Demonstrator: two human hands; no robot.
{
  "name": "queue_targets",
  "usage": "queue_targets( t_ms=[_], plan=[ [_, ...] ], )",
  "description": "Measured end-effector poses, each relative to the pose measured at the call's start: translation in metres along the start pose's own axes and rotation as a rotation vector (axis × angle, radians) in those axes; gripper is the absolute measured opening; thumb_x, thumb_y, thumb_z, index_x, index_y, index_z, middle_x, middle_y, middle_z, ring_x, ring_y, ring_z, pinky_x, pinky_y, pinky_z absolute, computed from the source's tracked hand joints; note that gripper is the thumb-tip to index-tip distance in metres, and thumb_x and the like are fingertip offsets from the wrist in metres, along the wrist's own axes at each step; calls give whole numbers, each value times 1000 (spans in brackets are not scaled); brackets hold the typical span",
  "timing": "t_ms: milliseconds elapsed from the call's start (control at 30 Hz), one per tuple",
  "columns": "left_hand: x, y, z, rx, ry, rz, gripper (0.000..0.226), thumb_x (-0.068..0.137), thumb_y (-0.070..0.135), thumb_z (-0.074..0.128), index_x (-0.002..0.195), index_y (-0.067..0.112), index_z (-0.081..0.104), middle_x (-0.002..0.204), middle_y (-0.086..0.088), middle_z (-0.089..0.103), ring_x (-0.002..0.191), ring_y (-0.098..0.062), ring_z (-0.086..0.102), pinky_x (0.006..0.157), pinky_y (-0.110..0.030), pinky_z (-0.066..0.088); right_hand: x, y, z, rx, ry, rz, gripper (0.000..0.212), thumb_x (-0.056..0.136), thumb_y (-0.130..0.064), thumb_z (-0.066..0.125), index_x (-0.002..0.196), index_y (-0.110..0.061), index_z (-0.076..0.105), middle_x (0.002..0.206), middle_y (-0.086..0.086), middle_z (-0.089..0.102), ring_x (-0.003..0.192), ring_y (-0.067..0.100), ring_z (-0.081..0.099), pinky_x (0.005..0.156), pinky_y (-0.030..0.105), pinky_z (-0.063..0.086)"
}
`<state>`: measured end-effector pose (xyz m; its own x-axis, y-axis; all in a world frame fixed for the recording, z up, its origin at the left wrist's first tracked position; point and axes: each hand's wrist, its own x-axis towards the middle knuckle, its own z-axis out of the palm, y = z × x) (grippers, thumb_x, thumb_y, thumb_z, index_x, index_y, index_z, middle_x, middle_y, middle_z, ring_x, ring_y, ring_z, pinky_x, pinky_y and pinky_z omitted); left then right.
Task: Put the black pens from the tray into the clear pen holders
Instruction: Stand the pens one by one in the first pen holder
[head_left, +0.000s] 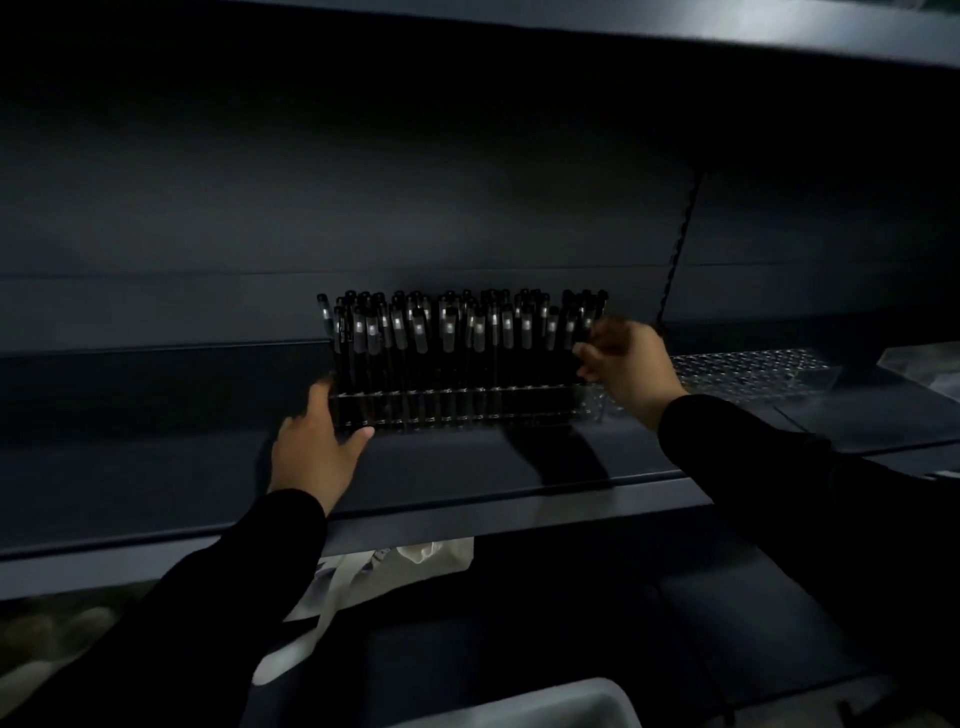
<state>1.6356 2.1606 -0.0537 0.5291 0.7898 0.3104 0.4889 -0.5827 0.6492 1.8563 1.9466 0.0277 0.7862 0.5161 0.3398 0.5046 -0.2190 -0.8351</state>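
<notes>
Clear pen holder (457, 408) sits mid-shelf, near the back wall, long side facing front. It's packed w/ black pens (447, 332), all upright, caps up, pale clip/label patches showing, several rows deep; far-right slots look unfilled. 2nd clear pen holder (753, 371) lies at the shelf's right end, just beside the 1st, w/ a grid of holes on top and no pens in it. Pale tray (545, 706) corner shows below the shelf's front edge; contents not visible.

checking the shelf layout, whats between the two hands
In the head view, the clear pen holder packed with upright black pens fills the stretch: the left hand touches its left end, the right hand is at its right end.
</notes>
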Motion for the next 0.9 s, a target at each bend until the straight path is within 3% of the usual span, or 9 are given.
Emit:
queue_targets(
  t_ms=[100, 200, 333, 400, 533, 667, 833, 900],
  plan=[
    [2, -2, 1, 21, 8, 0, 66, 84, 30, 69, 138, 17, 32, 124, -15, 59, 113, -38, 49, 92, -45, 44, 2, 5, 2, 35, 11, 14, 7, 91, -7, 60, 94, -4, 54, 79, 11, 61, 62, 16, 60, 58, 21, 52],
    [3, -2, 1, 33, 14, -3, 65, 84, 31, 69, 137, 18, 33, 124, -15, 59, 115, -40, 47, 95, -44, 40, 4, 5, 3, 36, 8, -1, 6, 91, -5, 59, 94, -4, 54, 78, 11, 60, 62, 16, 60, 57, 20, 50],
    [1, 1, 0, 38, 14, -10, 65, 84, 30, 69, 136, 18, 33, 126, -15, 58, 117, -40, 45, 96, -46, 40, 4, 7, 5, -5, 0, -34, 6, 91, -4, 60, 94, -4, 54, 74, 6, 61, 56, 1, 61, 52, 9, 47],
    [2, 0, 0, 47, 15, -14, 64, 85, 31, 69, 136, 18, 33, 125, -14, 59, 118, -41, 44, 98, -48, 40, 6, 8, 5, 7, 7, -33, 7, 91, -4, 60, 94, -3, 54, 74, 7, 60, 51, -3, 59, 51, 10, 47],
    [2, 0, 0, 52, 14, -19, 64, 84, 32, 69, 135, 18, 33, 124, -15, 59, 119, -42, 44, 98, -49, 39, 8, 8, 7, -27, 11, -30, 7, 91, -6, 61, 93, -6, 54, 72, 7, 60, 55, 10, 60, 54, 17, 51],
    [2, -1, 1, 62, 9, -29, 64, 84, 33, 69, 135, 19, 33, 125, -17, 58, 121, -43, 42, 99, -51, 39, 8, 7, 7, -41, 37, -12, 9, 90, -10, 62, 92, -6, 54, 72, 6, 62, 50, 3, 59, 53, 15, 49],
    [3, -1, 1, 69, 17, -16, 64, 84, 33, 69, 135, 17, 33, 124, -17, 59, 117, -42, 45, 97, -48, 40, 4, 4, 4, -12, 40, 12, 11, 91, -8, 62, 95, -1, 54, 81, 15, 63, 61, 12, 60, 51, 13, 49],
    [3, -2, 1, 72, 17, -13, 64, 84, 33, 69, 136, 17, 33, 124, -16, 59, 117, -41, 45, 96, -47, 40, 3, 2, 4, 6, 26, 29, 13, 90, -9, 63, 97, -1, 56, 88, 18, 65, 67, 17, 63, 60, 20, 55]
  ],
)
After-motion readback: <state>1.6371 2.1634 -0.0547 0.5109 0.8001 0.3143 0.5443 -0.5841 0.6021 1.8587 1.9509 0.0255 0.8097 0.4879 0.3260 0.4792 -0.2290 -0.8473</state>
